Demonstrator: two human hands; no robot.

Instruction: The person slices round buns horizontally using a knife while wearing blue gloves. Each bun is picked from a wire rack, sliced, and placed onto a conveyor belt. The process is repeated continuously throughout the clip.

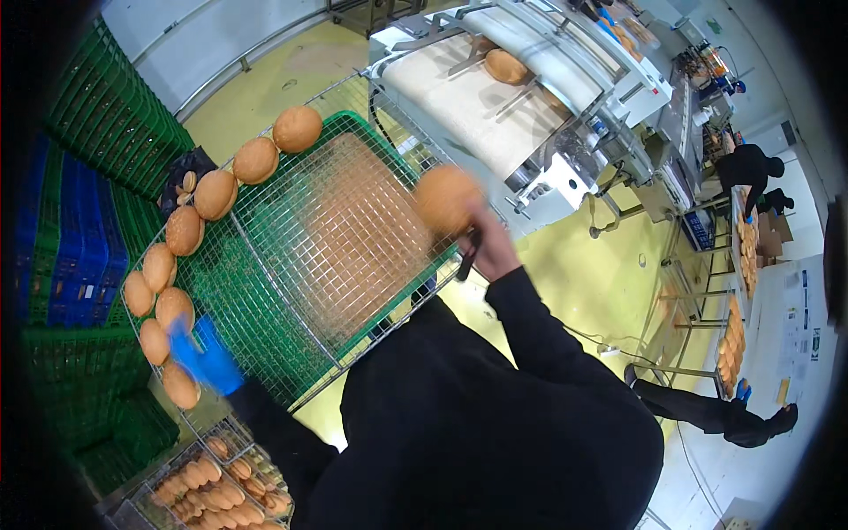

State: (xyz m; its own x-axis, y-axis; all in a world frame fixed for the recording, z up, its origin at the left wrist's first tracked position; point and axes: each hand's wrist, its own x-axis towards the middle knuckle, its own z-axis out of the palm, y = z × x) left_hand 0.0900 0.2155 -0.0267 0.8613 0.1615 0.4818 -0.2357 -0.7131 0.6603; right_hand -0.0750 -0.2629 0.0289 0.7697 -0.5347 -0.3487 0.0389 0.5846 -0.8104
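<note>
A round, golden-brown bun [445, 197] is gripped in my bare right hand [495, 246], above the right side of a wire mesh rack [281, 291]. A slim dark object [469, 257], perhaps a knife handle, shows against the same palm. My left hand [207, 354], in a blue glove and blurred, is at the rack's left edge with thumb and fingers apart. Its fingertips overlap a seeded bun [175, 306]; whether they touch it cannot be seen. Several more buns [216, 194] line the rack's far left side.
Beneath the mesh sits a green crate [344, 119] with loose brown crumbs or seeds [371, 218]. A white conveyor machine [457, 99] carrying a bun [505, 66] adjoins the rack. Stacked crates [119, 99] rise at left, bun trays [205, 490] below. Co-workers [742, 169] stand at right.
</note>
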